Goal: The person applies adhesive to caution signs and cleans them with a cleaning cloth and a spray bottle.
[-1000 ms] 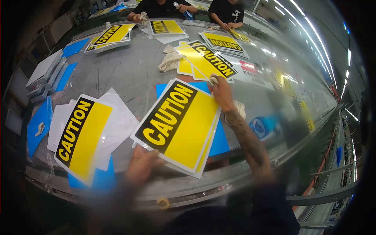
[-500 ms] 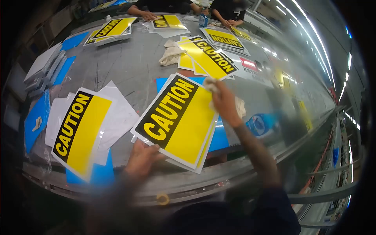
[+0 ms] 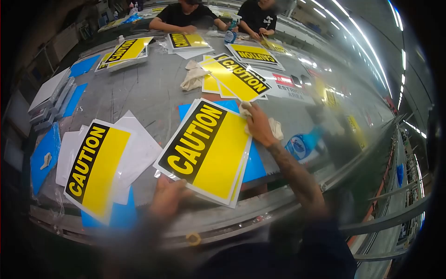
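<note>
A yellow and black CAUTION sign point(image 3: 218, 158) lies on top of a small stack of signs in front of me, over a blue sheet point(image 3: 255, 162). My left hand point(image 3: 168, 194) grips its near lower-left edge, the thumb on top and the fingers hidden below. With my right hand point(image 3: 261, 125) I pinch a whitish cloth point(image 3: 245, 109) at the sign's far right corner. Another pale cloth point(image 3: 276, 129) shows just right of that hand. To the left, a second CAUTION sign point(image 3: 100, 169) rests on white sheets point(image 3: 139, 139).
A blue spray bottle point(image 3: 298, 146) lies right of my forearm. Beyond my sign are more CAUTION signs point(image 3: 239, 76) and a crumpled cloth point(image 3: 194, 76). Stacked panels point(image 3: 51, 97) stand at far left. Two people work across the table near another spray bottle point(image 3: 231, 32).
The view has tipped upward, so more of the people opposite shows and the table appears shifted. Both hands keep their holds; the right hand stays near the sign's far corner with the cloth.
</note>
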`<state>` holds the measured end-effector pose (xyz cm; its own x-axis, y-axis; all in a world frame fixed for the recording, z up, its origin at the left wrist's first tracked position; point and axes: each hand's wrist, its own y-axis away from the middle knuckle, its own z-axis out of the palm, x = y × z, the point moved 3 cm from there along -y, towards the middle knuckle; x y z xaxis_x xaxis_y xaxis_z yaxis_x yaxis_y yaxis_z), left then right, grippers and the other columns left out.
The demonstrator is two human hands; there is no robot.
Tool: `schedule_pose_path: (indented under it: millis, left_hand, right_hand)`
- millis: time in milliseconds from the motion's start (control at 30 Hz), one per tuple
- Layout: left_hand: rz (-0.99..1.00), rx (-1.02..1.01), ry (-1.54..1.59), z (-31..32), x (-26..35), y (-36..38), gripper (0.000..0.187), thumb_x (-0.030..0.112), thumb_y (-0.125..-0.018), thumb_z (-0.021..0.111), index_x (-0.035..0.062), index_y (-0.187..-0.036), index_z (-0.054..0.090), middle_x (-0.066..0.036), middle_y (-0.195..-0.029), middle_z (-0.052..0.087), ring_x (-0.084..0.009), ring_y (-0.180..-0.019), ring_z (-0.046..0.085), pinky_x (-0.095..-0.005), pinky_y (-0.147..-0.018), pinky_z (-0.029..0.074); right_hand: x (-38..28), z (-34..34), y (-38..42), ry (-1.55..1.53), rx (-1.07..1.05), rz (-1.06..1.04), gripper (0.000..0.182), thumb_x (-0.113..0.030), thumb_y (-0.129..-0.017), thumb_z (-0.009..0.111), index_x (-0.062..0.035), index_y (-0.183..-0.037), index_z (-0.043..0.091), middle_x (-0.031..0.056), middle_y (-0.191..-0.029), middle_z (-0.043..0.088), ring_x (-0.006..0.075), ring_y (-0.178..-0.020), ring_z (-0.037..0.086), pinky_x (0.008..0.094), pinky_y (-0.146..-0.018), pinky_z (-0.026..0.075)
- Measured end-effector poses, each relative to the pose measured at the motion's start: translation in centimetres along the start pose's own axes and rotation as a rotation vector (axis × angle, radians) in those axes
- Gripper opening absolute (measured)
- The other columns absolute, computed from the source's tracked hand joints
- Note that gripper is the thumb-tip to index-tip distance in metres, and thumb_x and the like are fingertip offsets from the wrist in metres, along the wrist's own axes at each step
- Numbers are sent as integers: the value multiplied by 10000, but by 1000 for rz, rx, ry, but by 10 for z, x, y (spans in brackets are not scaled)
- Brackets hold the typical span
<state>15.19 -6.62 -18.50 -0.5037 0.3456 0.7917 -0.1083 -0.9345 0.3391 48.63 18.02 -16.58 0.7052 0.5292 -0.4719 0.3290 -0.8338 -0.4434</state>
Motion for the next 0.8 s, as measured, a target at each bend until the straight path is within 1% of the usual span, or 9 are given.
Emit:
schedule_pose_path:
  millis: [167,200,267,300,433,500,567,633,800]
  left_hand:
    - [56,-16,8,12,10,5,557,-84,-1033,561,30,-1557,410,-141,-1515,611,-295,-1321,693,-442,-954,694]
    - [25,-30,1,10,8,4,559,-82,-1028,564,35,-1555,418,-135,-1494,629,-285,-1298,704,-433,-943,695]
    - [-19,20,-79,12,8,4,553,-73,-1030,573,42,-1550,422,-127,-1478,636,-278,-1279,711,-425,-935,695]
    - [-18,36,-144,4,3,2,555,-71,-1030,577,44,-1549,417,-125,-1474,636,-278,-1274,712,-425,-938,695]
    - [-4,101,-19,9,2,4,567,-92,-1040,559,50,-1561,388,-127,-1514,600,-289,-1343,672,-440,-955,697]
    - [19,12,-130,5,1,2,566,-78,-1042,562,54,-1566,393,-125,-1531,595,-287,-1349,669,-449,-964,691]
    - [15,-41,-94,4,2,0,556,-69,-1043,565,48,-1561,401,-127,-1533,598,-284,-1343,674,-453,-971,686]
    - [-1,-35,-92,4,-2,5,544,-62,-1043,567,41,-1553,408,-129,-1527,604,-282,-1335,680,-451,-974,680]
    - [-7,45,-68,9,-1,6,530,-56,-1043,571,32,-1541,411,-137,-1511,611,-278,-1324,687,-432,-965,672]
  right_hand:
    - [-125,34,75,62,-343,-406,716,59,-901,567,-133,-1590,547,201,-1698,467,422,-1592,424,563,-1284,374]
    - [-103,35,70,31,-225,-331,708,44,-873,599,-140,-1556,571,184,-1623,517,424,-1557,459,618,-1239,378]
    - [-16,28,37,236,-154,-252,630,69,-929,520,-78,-1537,598,234,-1636,528,442,-1551,465,538,-1277,376]
    - [-5,1,15,-4,-86,63,559,62,-951,500,-41,-1484,634,256,-1523,627,460,-1432,584,487,-1206,472]
    - [-12,-19,8,-83,216,-88,536,71,-954,535,-41,-1470,630,245,-1398,694,489,-1297,648,496,-1121,525]
    - [-62,0,45,-118,-88,-64,625,59,-951,567,-70,-1562,568,278,-1495,631,486,-1364,621,492,-1163,509]
    - [-91,23,79,277,-126,-311,634,39,-929,612,-73,-1551,564,284,-1559,563,507,-1348,618,509,-1120,541]
    - [-64,21,70,208,-149,2,624,19,-917,636,-66,-1530,561,289,-1600,510,514,-1344,611,519,-1081,561]
    - [-40,5,65,353,-90,-112,504,-46,-991,594,-40,-1494,589,260,-1534,585,477,-1343,615,542,-1103,524]
